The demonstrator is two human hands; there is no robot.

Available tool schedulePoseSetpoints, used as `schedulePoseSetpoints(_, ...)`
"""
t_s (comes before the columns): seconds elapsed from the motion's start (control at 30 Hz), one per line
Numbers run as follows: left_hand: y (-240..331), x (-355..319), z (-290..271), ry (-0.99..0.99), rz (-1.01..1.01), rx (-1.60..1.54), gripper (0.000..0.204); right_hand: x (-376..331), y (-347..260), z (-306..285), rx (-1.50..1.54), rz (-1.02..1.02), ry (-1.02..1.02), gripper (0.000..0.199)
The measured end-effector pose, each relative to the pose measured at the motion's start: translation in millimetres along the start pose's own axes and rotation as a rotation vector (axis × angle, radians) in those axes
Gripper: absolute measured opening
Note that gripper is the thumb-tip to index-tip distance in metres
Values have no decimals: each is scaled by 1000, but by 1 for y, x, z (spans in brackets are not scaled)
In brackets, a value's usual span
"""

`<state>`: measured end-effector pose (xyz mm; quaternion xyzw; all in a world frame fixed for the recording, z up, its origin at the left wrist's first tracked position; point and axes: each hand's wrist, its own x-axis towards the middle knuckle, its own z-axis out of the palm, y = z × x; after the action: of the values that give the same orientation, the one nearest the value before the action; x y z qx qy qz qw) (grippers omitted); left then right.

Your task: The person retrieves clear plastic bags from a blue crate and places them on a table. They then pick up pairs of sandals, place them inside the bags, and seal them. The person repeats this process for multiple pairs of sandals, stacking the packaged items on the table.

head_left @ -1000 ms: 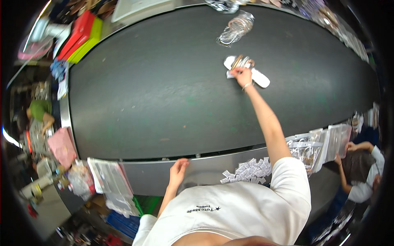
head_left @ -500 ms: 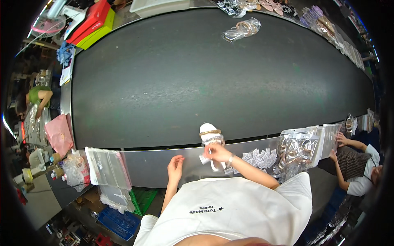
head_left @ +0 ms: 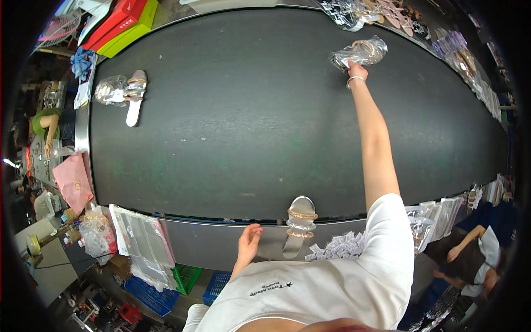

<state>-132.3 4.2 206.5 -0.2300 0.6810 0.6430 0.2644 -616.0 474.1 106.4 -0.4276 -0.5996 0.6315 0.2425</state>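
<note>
My right arm stretches far across the dark belt. Its hand (head_left: pixel 358 73) has its fingers closed on the near edge of a bagged sandal (head_left: pixel 369 52), wrapped in clear plastic with a tan strap showing. My left hand (head_left: pixel 250 241) is above the metal ledge (head_left: pixel 202 238), fingers loosely bent and nothing in them. To the right of it lies a strappy sandal (head_left: pixel 300 227) with gold and silver bands, across the seam between ledge and belt. A heap of small white printed slips (head_left: pixel 338 246) is beside that sandal.
On the belt (head_left: pixel 232 110) at far left lie a white-soled sandal (head_left: pixel 134 102) and a clear-bagged one (head_left: pixel 110 91). Flat plastic bags (head_left: pixel 141 235) are stacked on the ledge's left. Shoe boxes (head_left: pixel 124 27) stand beyond the belt. A co-worker (head_left: pixel 475 254) sits at right.
My right hand has let go of the sandal at the ledge and reached far forward to the bagged one. A loose and a bagged sandal have come into view at far left.
</note>
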Motion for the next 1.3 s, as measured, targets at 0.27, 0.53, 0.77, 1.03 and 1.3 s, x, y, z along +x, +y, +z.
schedulePoseSetpoints(0.27, 13, -15, -14, 83, -128, -406, 40, -276, -4, -47, 342, 207, -739, 8)
schedulePoseSetpoints(0.53, -6, -25, -17, -588, -158, -1409, 60, -531, -43, -262, 48, 495, -1023, 21)
schedulePoseSetpoints(0.77, -48, -60, -71, -78, -127, -992, 30, -554, 89, -360, -1074, -202, -394, 32)
schedulePoseSetpoints(1.03, -49, -123, -123, -67, 83, -1029, 49, -590, 101, -312, -968, 14, -140, 43)
schedulePoseSetpoints(1.3, -66, -120, -203, 370, 252, -648, 38, -674, 56, -204, 174, 402, -801, 29)
